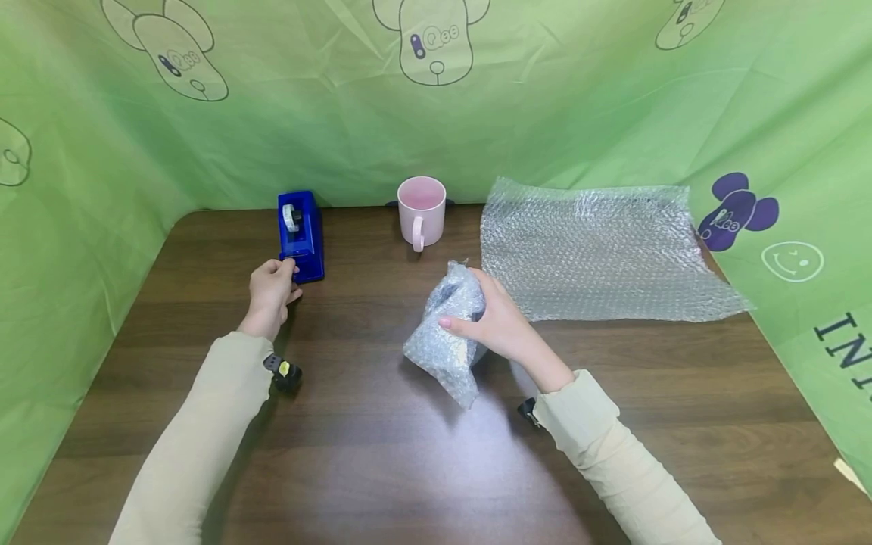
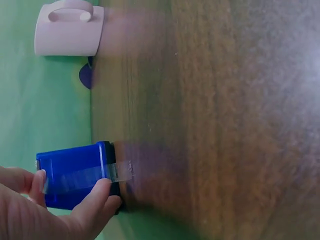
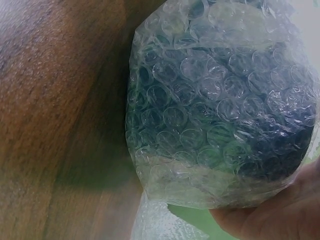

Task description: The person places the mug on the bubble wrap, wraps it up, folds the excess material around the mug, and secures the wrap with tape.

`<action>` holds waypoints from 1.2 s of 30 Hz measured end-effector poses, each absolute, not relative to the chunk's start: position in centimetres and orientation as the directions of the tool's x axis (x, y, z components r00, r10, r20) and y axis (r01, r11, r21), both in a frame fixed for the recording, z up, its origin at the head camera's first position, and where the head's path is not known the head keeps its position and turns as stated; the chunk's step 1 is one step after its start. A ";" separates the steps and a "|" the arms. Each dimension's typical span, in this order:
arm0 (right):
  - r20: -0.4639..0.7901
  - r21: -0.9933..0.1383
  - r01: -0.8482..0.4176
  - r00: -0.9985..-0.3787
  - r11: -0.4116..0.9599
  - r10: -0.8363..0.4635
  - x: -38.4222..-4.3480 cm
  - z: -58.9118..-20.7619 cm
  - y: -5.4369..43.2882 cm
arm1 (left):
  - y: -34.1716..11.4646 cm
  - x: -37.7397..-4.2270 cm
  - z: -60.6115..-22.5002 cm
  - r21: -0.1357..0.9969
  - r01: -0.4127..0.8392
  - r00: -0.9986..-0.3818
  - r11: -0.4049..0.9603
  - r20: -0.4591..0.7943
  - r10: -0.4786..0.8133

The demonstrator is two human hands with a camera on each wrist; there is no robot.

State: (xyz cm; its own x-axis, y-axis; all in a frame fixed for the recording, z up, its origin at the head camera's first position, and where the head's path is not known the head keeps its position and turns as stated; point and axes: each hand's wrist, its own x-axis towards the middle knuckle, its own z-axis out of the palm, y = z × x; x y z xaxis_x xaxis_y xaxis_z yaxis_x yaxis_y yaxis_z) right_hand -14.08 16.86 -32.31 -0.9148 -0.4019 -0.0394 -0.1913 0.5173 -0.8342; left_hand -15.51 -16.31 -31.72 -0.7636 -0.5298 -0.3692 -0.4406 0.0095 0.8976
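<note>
My left hand (image 1: 271,291) is at the front end of a blue tape dispenser (image 1: 301,238), which carries a small roll of clear tape (image 1: 290,218). In the left wrist view, a strip of clear tape (image 2: 120,171) runs between its thumb and fingers, pinched there in front of the dispenser. My right hand (image 1: 500,318) grips a bubble-wrapped bundle (image 1: 446,333) from its right side, thumb on top and fingers behind. Something dark shows through the bubbles in the right wrist view; its kind is hidden by the wrap. Loose wrap ends stick out at the bundle's lower edge.
A pink mug (image 1: 421,212) stands upright at the table's back edge, handle toward me. To its right a flat sheet of bubble wrap (image 1: 599,253) covers the back right of the wooden table (image 1: 341,454), hanging over the edge. A green printed curtain (image 1: 306,113) encloses the back and sides.
</note>
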 end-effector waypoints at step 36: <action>-0.044 -0.848 -0.176 -0.917 0.501 -0.397 -14.1 -32.2 16.8 | -6.7 -10.5 -28.0 0.915 0.195 -0.937 0.354 0.067 0.343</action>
